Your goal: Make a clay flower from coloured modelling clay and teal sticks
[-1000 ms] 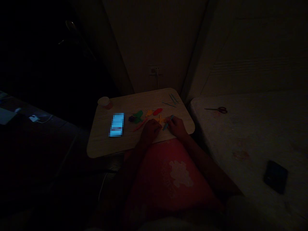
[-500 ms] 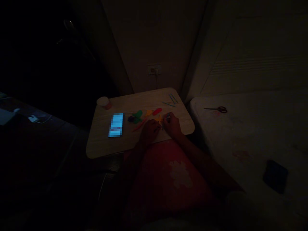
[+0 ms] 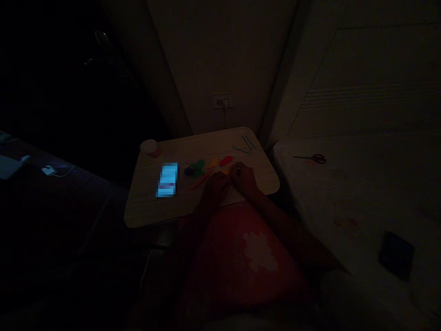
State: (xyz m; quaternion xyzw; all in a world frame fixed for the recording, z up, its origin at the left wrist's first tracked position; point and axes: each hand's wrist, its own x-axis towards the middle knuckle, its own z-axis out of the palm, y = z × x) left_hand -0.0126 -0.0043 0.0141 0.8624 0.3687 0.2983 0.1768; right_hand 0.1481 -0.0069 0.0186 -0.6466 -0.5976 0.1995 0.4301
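Note:
Both hands are close together near the front edge of the small wooden table (image 3: 148, 211). My right hand (image 3: 245, 179) is closed round a slim blue clay-modelling tool, now mostly hidden by the fingers. Beside it, my left hand (image 3: 216, 185) has its fingers pressed together; what they pinch, if anything, is too dark to make out. Yellow-orange clay (image 3: 225, 170) shows just beyond the fingertips. Further off lie a red clay piece (image 3: 226, 161), a yellow lump (image 3: 214, 162), green clay (image 3: 197, 168), a dark purple lump (image 3: 189, 171) and a pinkish-red strip (image 3: 200, 182).
A lit phone (image 3: 167, 180) lies left of the clay, with a tub (image 3: 150, 148) behind it. Several thin blue-green sticks (image 3: 243, 151) rest at the far right corner. On the pale surface to the right are scissors (image 3: 312, 158) and a dark object (image 3: 396, 255). The room is dim.
My right hand has shifted left towards my left hand and turned, so the blue tool, plain to see a second ago, is mostly covered. My left hand has barely moved.

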